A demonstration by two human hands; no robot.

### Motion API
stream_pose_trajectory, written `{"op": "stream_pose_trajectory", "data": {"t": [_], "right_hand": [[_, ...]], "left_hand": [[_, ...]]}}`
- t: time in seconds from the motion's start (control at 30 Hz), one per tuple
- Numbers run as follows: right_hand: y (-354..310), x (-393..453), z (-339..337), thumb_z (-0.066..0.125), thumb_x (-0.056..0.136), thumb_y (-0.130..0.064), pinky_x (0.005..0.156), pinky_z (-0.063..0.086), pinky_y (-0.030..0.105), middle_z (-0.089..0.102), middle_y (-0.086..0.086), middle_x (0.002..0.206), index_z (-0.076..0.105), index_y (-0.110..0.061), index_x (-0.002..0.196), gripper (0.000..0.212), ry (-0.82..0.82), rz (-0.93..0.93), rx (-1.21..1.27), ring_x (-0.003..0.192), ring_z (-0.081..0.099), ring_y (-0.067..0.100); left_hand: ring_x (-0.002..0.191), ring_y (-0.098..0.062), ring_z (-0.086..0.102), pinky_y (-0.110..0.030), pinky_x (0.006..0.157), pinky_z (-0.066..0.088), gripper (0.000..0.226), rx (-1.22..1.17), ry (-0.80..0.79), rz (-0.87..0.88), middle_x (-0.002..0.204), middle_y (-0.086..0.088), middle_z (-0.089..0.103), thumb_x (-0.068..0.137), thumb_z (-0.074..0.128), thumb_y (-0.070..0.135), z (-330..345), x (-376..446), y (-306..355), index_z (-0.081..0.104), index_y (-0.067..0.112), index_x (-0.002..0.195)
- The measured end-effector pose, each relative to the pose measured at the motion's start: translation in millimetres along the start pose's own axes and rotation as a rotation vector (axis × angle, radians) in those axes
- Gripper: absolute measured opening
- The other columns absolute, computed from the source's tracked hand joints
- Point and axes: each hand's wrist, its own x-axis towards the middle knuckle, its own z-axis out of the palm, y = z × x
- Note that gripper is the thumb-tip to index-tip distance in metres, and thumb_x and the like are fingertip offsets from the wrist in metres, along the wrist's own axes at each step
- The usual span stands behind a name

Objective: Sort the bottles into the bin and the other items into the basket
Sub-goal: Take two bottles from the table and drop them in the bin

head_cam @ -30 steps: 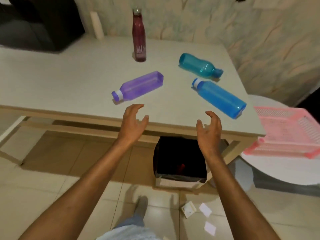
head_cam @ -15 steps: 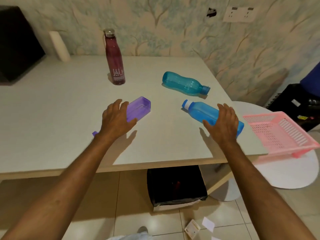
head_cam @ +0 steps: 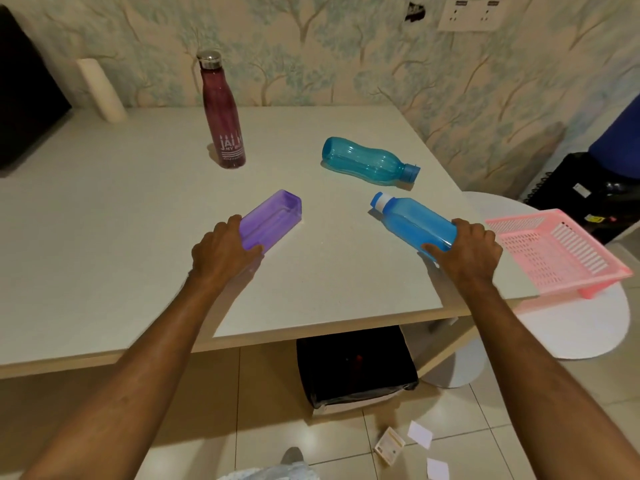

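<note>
The left hand [head_cam: 221, 252] was wrapped around the cap end of the purple bottle [head_cam: 273, 220], with the fingers curled over the top and the thumb pressed on its near side. The purple bottle lay flat on the white table [head_cam: 104, 237], about in the middle, with its flat bottom end pointing toward the far edge. Its cap was hidden under the hand.

The right hand [head_cam: 467, 252] was gripping the bottom end of the blue bottle [head_cam: 412, 220], fingers over the top and thumb on the near side. That bottle lay on its side close to the right edge of the table, and its white and blue cap pointed toward the middle.

A teal bottle [head_cam: 367, 161] lay on its side farther back, near the right edge, with its blue cap pointing to the right. A dark red metal bottle [head_cam: 223, 112] with a silver cap stood upright toward the back of the table.

The pink basket [head_cam: 557, 251] sat tilted just past the right edge of the table, on a small round white table [head_cam: 571, 327]. The black bin [head_cam: 356, 368] stood on the floor under the near edge of the white table. Some small white cards [head_cam: 419, 434] lay on the floor near the bin.
</note>
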Motion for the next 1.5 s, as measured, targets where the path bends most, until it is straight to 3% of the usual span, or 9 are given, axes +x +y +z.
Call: {"op": "stream_pose_trajectory", "data": {"t": [0.3,0.47,0.6,0.7,1.03,1.13,1.23,1.43,1.5], "right_hand": [[15,-98,-49,0.072,0.071,-0.074,0.079,0.055,0.037,0.053,-0.002,0.118,0.048,-0.025,0.127,0.078,0.049,0.218,0.526,0.105,0.057,0.02],[48,-183,-63,0.069,0.074,-0.076,0.078,0.041,0.012,0.048,-0.011,0.118,0.047,-0.026,0.124,0.075,0.062,0.347,0.815,0.102,0.049,0.002],[80,-256,-63,0.068,0.076,-0.076,0.081,0.04,0.006,0.048,-0.014,0.116,0.044,-0.038,0.116,0.061,0.023,0.464,0.919,0.101,0.051,-0.01],[101,-310,-56,0.067,0.075,-0.078,0.083,0.045,0.012,0.05,-0.016,0.117,0.043,-0.04,0.114,0.059,-0.038,0.564,0.952,0.105,0.055,-0.007],[124,-412,-9,0.068,0.072,-0.078,0.064,0.051,0.017,0.063,-0.014,0.104,0.054,-0.029,0.114,0.066,-0.463,0.896,1.065,0.091,0.069,0.006],[119,-412,18,0.071,0.076,-0.072,0.071,0.06,0.029,0.069,-0.003,0.109,0.057,-0.027,0.113,0.061,-0.589,0.983,1.131,0.094,0.072,0.014],[108,-402,53,0.074,0.082,-0.061,0.088,0.062,0.046,0.072,0.011,0.117,0.059,-0.014,0.125,0.065,-0.67,1.108,1.204,0.1,0.074,0.027],[79,-362,134,0.073,0.089,-0.045,0.083,0.062,0.04,0.075,0.012,0.112,0.066,-0.01,0.12,0.048,-0.718,1.212,1.224,0.093,0.076,0.028],[70,-347,161,0.074,0.089,-0.044,0.082,0.061,0.039,0.074,0.012,0.115,0.063,-0.01,0.124,0.05,-0.744,1.253,1.211,0.094,0.076,0.028]], "left_hand": [[0.098,-0.019,0.064,-0.034,0.074,0.06,0.076,-0.483,0.048,0.021,0.125,0.006,0.06,0.082,0.071,0.065,14,-94,44,0.043,0.032,0.144],[0.096,-0.001,0.061,-0.015,0.07,0.051,0.074,-0.744,-0.026,0.038,0.122,0.012,0.056,0.081,0.076,0.058,30,-169,89,0.045,0.034,0.144],[0.109,-0.008,0.066,-0.034,0.092,0.058,0.072,-0.875,-0.198,0.087,0.127,0.009,0.064,0.076,0.08,0.053,52,-230,110,0.053,0.03,0.139],[0.11,-0.008,0.068,-0.034,0.092,0.058,0.072,-0.915,-0.317,0.12,0.124,0.011,0.068,0.073,0.081,0.052,81,-274,114,0.057,0.029,0.136],[0.096,-0.018,0.075,-0.034,0.075,0.062,0.064,-1.003,-0.544,-0.287,0.116,0.003,0.073,0.074,0.081,0.049,186,-344,85,0.059,0.028,0.131],[0.089,-0.02,0.077,-0.033,0.065,0.061,0.057,-1.037,-0.656,-0.446,0.116,0.0,0.073,0.082,0.081,0.038,212,-331,74,0.057,0.027,0.133],[0.089,-0.023,0.078,-0.035,0.066,0.06,0.054,-1.06,-0.733,-0.575,0.113,-0.003,0.075,0.08,0.081,0.034,241,-308,65,0.057,0.029,0.128],[0.08,-0.022,0.073,-0.046,0.079,0.059,0.038,-0.997,-0.8,-0.693,0.109,-0.004,0.074,0.078,0.078,0.029,302,-240,57,0.06,0.028,0.112],[0.078,-0.023,0.072,-0.044,0.074,0.061,0.037,-0.96,-0.818,-0.738,0.107,-0.006,0.073,0.083,0.077,0.027,320,-217,53,0.059,0.024,0.115]]}}
